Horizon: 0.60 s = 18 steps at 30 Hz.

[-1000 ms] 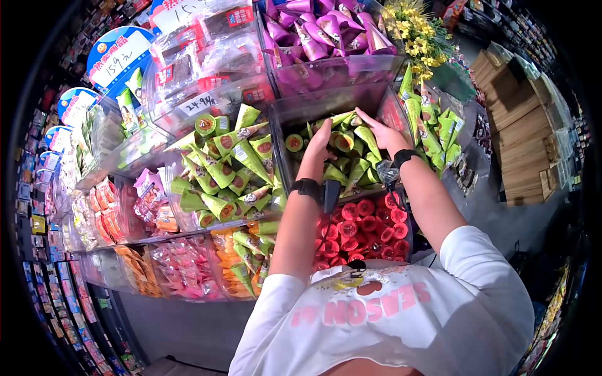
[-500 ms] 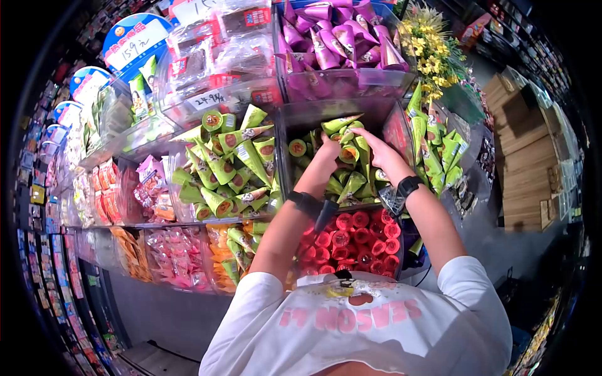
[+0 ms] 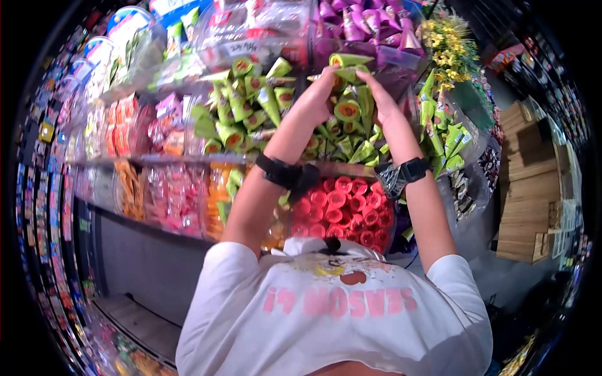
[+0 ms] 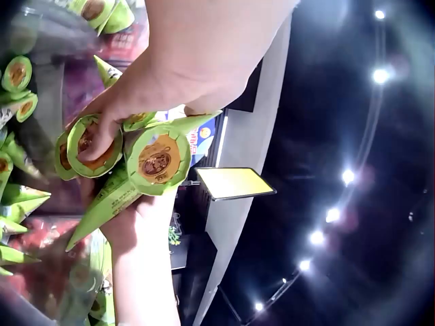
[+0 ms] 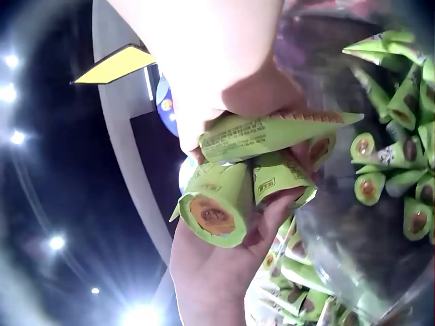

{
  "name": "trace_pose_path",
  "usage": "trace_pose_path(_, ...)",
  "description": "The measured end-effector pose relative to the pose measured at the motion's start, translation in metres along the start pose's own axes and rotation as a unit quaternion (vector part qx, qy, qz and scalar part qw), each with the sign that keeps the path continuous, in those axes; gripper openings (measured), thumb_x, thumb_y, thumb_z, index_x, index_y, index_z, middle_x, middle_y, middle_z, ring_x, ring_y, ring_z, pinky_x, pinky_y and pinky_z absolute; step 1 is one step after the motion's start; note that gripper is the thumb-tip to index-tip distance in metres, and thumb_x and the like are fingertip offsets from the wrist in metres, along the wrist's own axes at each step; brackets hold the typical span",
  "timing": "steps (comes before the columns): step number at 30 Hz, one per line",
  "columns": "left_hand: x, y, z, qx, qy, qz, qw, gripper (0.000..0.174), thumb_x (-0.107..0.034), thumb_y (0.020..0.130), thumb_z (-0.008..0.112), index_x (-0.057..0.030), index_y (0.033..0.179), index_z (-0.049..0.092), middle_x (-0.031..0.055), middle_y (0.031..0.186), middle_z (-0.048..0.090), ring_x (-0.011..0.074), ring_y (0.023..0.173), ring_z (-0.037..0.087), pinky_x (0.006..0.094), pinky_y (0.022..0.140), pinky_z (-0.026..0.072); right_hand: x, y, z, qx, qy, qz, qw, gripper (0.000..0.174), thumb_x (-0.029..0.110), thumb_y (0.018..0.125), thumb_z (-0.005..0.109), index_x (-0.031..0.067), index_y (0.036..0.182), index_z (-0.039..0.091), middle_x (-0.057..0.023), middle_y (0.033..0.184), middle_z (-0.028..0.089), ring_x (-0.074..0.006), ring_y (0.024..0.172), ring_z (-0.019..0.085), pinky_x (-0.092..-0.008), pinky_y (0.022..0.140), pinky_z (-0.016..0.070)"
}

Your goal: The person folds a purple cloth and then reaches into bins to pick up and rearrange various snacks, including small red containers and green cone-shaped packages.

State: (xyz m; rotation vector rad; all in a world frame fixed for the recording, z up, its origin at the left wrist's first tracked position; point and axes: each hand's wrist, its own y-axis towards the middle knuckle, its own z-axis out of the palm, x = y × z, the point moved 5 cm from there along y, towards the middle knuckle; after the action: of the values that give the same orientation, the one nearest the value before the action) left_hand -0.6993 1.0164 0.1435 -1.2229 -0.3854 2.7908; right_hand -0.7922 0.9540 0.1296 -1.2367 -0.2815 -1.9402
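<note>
Several green cone-shaped packets (image 3: pixel 347 110) are clasped in a bunch between both hands, above the bin of green cones. On the bunch's left side is the left hand (image 3: pixel 316 103); the right hand (image 3: pixel 384 106) is on its right. In the left wrist view, the left hand (image 4: pixel 163 81) has its thumb bent over the round end of one cone (image 4: pixel 95 146), with another cone (image 4: pixel 160 159) beside it. In the right wrist view, the right hand (image 5: pixel 238 88) grips a cone lying sideways (image 5: pixel 272 132) over two others, and the left hand (image 5: pixel 214 275) supports from below.
Red-topped packets (image 3: pixel 345 210) fill the bin nearest the body. More green cones (image 3: pixel 241 109) lie in the bin at left, purple cones (image 3: pixel 370 22) behind. Yellow flowers (image 3: pixel 448 53) and a bag of green cones (image 3: pixel 442 135) stand at right.
Both hands have come together around a bunch of green cones and lifted it from among the others. The head view has shifted, with the bins now higher in it.
</note>
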Motion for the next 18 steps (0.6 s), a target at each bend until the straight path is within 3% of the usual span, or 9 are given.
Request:
trace_pose_path(4,-0.019,-0.079,-0.011,-0.042,0.009,0.044,0.998,0.033,-0.033,0.089,0.045,-0.0104,0.112,0.051,0.0065,0.105,0.056,0.0199,0.092,0.058,0.0331,0.074,0.0495,-0.011,-0.025,0.067,0.062,-0.04,0.018,0.997,0.048,0.038,0.078,0.061,0.0071,0.114,0.051,-0.0083,0.095,0.062,-0.0178,0.081,0.063,-0.0339,0.065,0.0542)
trace_pose_path(6,-0.025,-0.117,-0.036,-0.165,0.033,0.131,0.977,0.036,-0.034,0.088,0.047,-0.0113,0.116,0.05,0.006,0.108,0.054,0.0189,0.098,0.055,0.0329,0.074,0.0485,-0.026,-0.026,0.098,0.106,-0.055,0.003,0.993,0.049,0.037,0.077,0.063,0.0062,0.114,0.05,-0.0076,0.096,0.062,-0.017,0.082,0.063,-0.0337,0.065,0.0545)
trace_pose_path(7,-0.032,-0.145,-0.04,-0.099,0.216,0.35,0.906,0.038,-0.033,0.087,0.049,-0.0145,0.12,0.049,0.0051,0.109,0.053,0.0175,0.098,0.051,0.0341,0.075,0.0473,-0.038,-0.029,0.115,0.137,-0.071,0.01,0.988,0.055,0.037,0.076,0.064,0.0029,0.116,0.048,-0.0103,0.1,0.06,-0.0178,0.085,0.062,-0.0329,0.071,0.0531)
trace_pose_path(9,-0.023,-0.184,-0.065,-0.173,0.062,0.27,0.945,0.039,-0.033,0.086,0.05,-0.0197,0.122,0.048,0.0038,0.106,0.054,0.0162,0.091,0.05,0.0346,0.074,0.0465,-0.066,-0.031,0.146,0.149,-0.128,0.025,0.98,0.069,0.04,0.072,0.068,-0.0017,0.12,0.043,-0.0152,0.107,0.056,-0.0206,0.094,0.058,-0.0327,0.08,0.0494)
trace_pose_path(12,-0.008,-0.247,-0.1,-0.294,-0.051,0.267,0.916,0.04,-0.035,0.085,0.049,-0.0176,0.121,0.049,0.0048,0.104,0.055,0.0179,0.091,0.051,0.0373,0.074,0.0473,-0.106,-0.045,0.202,0.209,-0.196,0.053,0.957,0.088,0.045,0.066,0.071,-0.0035,0.128,0.033,-0.0198,0.116,0.05,-0.0257,0.109,0.05,-0.0341,0.09,0.0427)
trace_pose_path(13,0.003,-0.263,-0.124,-0.31,-0.073,0.257,0.913,0.04,-0.035,0.086,0.047,-0.0149,0.12,0.049,0.0062,0.106,0.055,0.0198,0.094,0.052,0.0391,0.075,0.0476,-0.125,-0.047,0.218,0.24,-0.229,0.079,0.94,0.077,0.042,0.069,0.07,0.0004,0.125,0.039,-0.0159,0.118,0.049,-0.0233,0.107,0.051,-0.0333,0.089,0.0428)
trace_pose_path(14,0.013,-0.275,-0.144,-0.324,-0.093,0.247,0.909,0.041,-0.036,0.086,0.045,-0.0122,0.12,0.049,0.0075,0.108,0.055,0.0218,0.097,0.053,0.0408,0.077,0.0478,-0.145,-0.045,0.231,0.269,-0.261,0.101,0.921,0.066,0.04,0.072,0.068,0.0042,0.122,0.044,-0.012,0.12,0.049,-0.0209,0.105,0.052,-0.0325,0.088,0.0429)
trace_pose_path(17,0.028,-0.291,-0.167,-0.22,-0.231,0.3,0.899,0.045,-0.039,0.086,0.039,-0.0093,0.117,0.05,0.0098,0.111,0.054,0.0273,0.105,0.052,0.0454,0.087,0.0433,-0.171,-0.048,0.266,0.318,-0.381,0.052,0.867,0.072,0.047,0.071,0.067,0.0069,0.126,0.045,-0.0169,0.128,0.043,-0.0246,0.119,0.041,-0.0354,0.1,0.0305)
trace_pose_path(18,0.039,-0.291,-0.188,-0.268,-0.257,0.286,0.884,0.043,-0.042,0.085,0.039,-0.0105,0.112,0.052,0.0094,0.111,0.055,0.0275,0.103,0.053,0.048,0.088,0.0415,-0.215,-0.017,0.264,0.351,-0.378,0.067,0.854,0.076,0.052,0.07,0.065,0.0059,0.127,0.045,-0.0211,0.128,0.041,-0.0281,0.123,0.037,-0.0359,0.099,0.0312)
